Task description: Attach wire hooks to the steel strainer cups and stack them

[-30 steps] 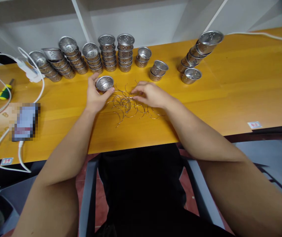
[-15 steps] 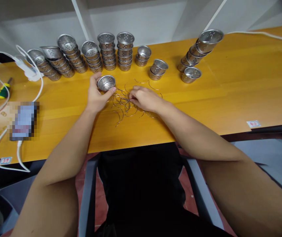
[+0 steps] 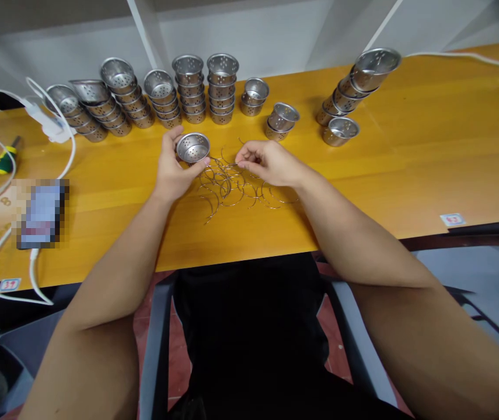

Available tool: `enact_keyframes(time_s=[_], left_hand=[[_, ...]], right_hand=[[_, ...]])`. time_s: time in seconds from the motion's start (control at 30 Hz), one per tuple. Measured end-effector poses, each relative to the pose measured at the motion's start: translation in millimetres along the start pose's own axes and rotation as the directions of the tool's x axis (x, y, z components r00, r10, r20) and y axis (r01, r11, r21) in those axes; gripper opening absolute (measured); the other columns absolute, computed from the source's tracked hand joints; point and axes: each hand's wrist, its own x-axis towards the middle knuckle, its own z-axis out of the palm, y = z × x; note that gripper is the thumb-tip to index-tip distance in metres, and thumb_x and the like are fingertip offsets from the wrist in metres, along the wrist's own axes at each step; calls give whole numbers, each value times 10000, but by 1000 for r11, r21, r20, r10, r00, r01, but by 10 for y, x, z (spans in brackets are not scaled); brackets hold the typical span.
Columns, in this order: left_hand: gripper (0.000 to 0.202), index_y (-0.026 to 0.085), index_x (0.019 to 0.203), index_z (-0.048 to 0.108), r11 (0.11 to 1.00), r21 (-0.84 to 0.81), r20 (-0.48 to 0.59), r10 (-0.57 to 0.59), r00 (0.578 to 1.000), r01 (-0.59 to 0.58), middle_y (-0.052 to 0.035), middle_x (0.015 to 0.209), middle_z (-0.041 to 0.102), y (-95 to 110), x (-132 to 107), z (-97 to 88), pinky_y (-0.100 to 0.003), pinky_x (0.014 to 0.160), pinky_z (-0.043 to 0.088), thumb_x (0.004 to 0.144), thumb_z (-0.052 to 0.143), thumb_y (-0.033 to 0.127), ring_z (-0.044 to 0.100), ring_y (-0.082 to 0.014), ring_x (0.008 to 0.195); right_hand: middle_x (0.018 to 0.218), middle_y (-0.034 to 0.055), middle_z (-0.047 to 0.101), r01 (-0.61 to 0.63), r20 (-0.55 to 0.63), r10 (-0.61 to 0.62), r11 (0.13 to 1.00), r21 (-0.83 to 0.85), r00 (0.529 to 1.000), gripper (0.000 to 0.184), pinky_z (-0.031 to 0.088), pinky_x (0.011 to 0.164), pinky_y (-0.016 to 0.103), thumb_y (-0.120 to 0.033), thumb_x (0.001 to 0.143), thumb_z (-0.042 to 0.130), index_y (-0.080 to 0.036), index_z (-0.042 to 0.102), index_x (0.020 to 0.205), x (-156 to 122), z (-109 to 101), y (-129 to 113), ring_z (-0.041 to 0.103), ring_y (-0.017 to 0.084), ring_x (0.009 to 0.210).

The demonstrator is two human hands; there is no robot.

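Between the thumb and fingers of my left hand (image 3: 174,169) is a small round metal cup with holes (image 3: 193,148), its mouth facing up. Thin curved metal wires (image 3: 227,189) lie in a loose tangle on the table just right of that cup. My right hand (image 3: 271,162) is over the right side of the tangle, thumb and forefinger pinched together. A wire seems to be in the pinch, its end at the fingertips, though most of it cannot be made out.
Stacks of perforated metal cups (image 3: 194,93) line the back of the wooden table (image 3: 424,134). A leaning stack (image 3: 348,96) and a single cup (image 3: 340,132) stand at right. At left are a phone (image 3: 42,213), white cables (image 3: 74,154) and a screwdriver (image 3: 5,160).
My right hand has lifted and moved slightly up and right from the middle of the wires, fingers still pinched. My left hand and its cup have shifted a little right.
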Motion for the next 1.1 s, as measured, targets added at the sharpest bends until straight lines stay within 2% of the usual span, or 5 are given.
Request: enact_keyframes(time_s=[0.13,0.33,0.5,0.77,1.1], left_hand=[[1145,355,1758,595,1000,17,28,-11,1000,10,-163,1681,757,83,-17,12,-673,1448,687,843,1215,652,764,-470,1683],[1153,349,1724,603,1000,-19,21,1,1000,-1,-151,1617,790,103,-20,58,-696,1423,703,820,1225,703,830,-456,1583],[1158,308,1640,665,999,-26,-21,28,999,-29,-148,1589,808,90,-39,117,-649,1392,729,748,1260,746,857,-442,1539],[1146,301,1402,767,988,68,-97,143,985,-137,-76,1390,820,180,-57,48,-705,1313,735,546,1326,819,859,-404,1352],[1115,363,1583,650,952,-48,1,304,953,-303,-53,1367,853,112,-151,252,-582,1025,767,792,1169,954,849,-295,1162]], right_hand=[[1033,83,819,-8,-90,26,981,194,996,667,690,754,534,-863,1044,960,-267,868,1330,45,13,136,703,254,749],[896,38,753,56,-246,30,940,336,969,842,685,616,428,-1092,923,983,-293,788,1105,127,83,121,681,202,680],[794,0,710,138,-276,-44,933,331,960,808,465,494,324,-1054,1008,944,-264,824,1125,147,122,89,544,138,562],[765,-13,660,240,-356,-145,941,239,923,580,367,572,330,-829,1188,895,-253,837,1147,136,378,-53,521,156,622],[788,-36,622,329,-420,-192,901,282,887,625,355,595,311,-887,1214,842,-264,805,1191,92,617,-230,491,147,640]])
